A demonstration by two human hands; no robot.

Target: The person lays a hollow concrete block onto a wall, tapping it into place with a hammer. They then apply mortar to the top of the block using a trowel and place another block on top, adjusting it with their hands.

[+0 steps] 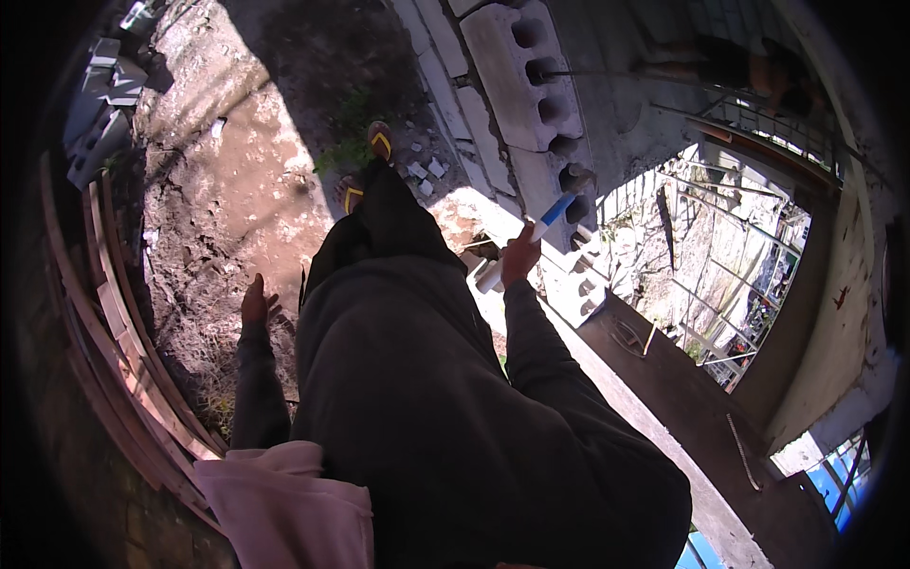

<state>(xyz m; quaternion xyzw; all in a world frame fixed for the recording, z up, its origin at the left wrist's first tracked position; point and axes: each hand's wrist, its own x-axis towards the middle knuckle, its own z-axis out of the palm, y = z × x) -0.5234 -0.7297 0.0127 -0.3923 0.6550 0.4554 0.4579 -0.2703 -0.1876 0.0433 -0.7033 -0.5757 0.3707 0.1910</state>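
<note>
Jutting from right hand [520, 256]: slim tool [557, 211].

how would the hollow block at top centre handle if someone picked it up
The hollow block is probably stiff and heavy, judging by its thick, concrete-like walls. The open cores likely lighten it somewhat. Its flat side suggests it shouldn't roll easily.

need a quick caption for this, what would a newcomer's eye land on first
Probably the blue-and-white tool gripped in the right hand, right of centre, seen against pale grey hollow concrete blocks. Next, perhaps, the pale pink cloth at lower left, bright beside dark clothing, and the yellow-strapped sandals in the upper middle.
</note>
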